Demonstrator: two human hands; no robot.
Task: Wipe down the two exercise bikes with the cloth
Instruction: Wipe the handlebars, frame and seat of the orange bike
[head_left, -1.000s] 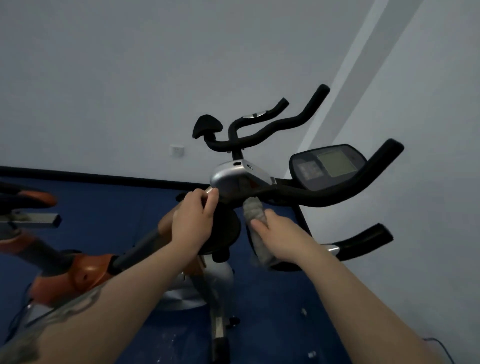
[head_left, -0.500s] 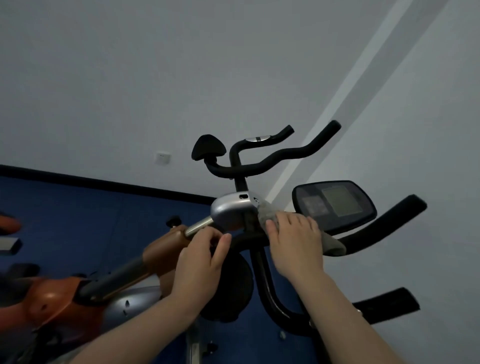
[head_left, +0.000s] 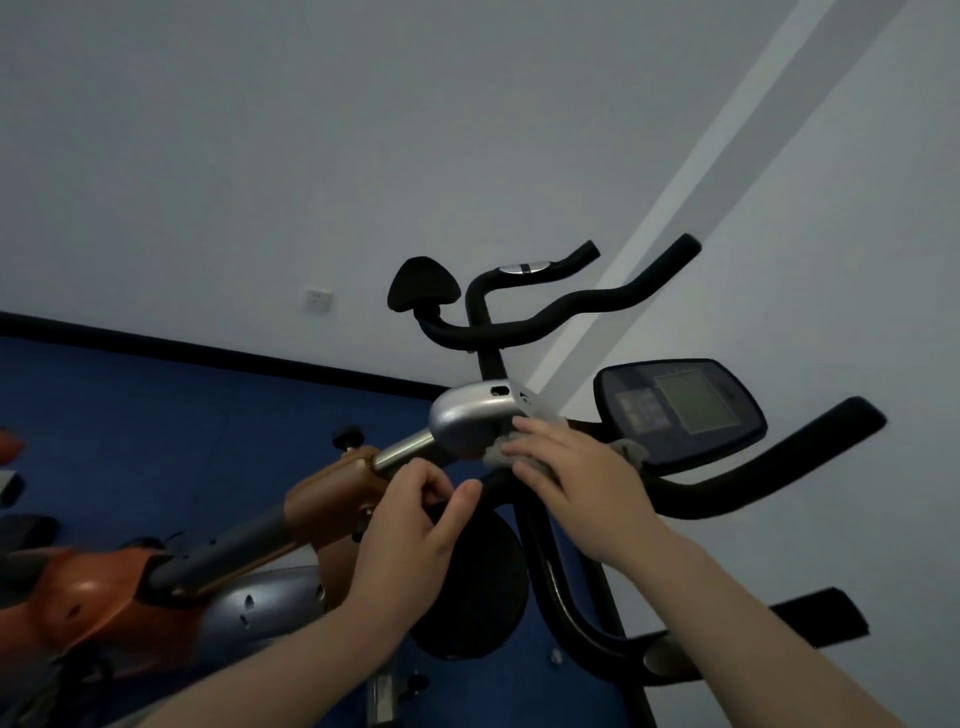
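Observation:
An orange and silver exercise bike (head_left: 332, 493) leans across the middle of the view. Its silver stem cover (head_left: 470, 418) sits between black handlebars (head_left: 753, 483) and a console with a screen (head_left: 680, 408). My right hand (head_left: 576, 483) lies flat on a grey cloth (head_left: 628, 449), pressing it onto the handlebar joint just right of the silver cover. Most of the cloth is hidden under that hand. My left hand (head_left: 415, 525) grips the black bar below the silver cover. A second set of black handlebars (head_left: 561, 312) rises behind.
White walls meet in a corner behind the bikes, with a wall socket (head_left: 317, 300) at left. Blue floor matting (head_left: 156, 415) runs beneath. A black round knob or disc (head_left: 478, 587) hangs under the stem. Another orange part (head_left: 8, 447) shows at the far left edge.
My right hand with the cloth rose from under the stem to the top of the handlebar joint, then slid left toward the silver cover. My left hand shifted lower on the bar. The view tilted up.

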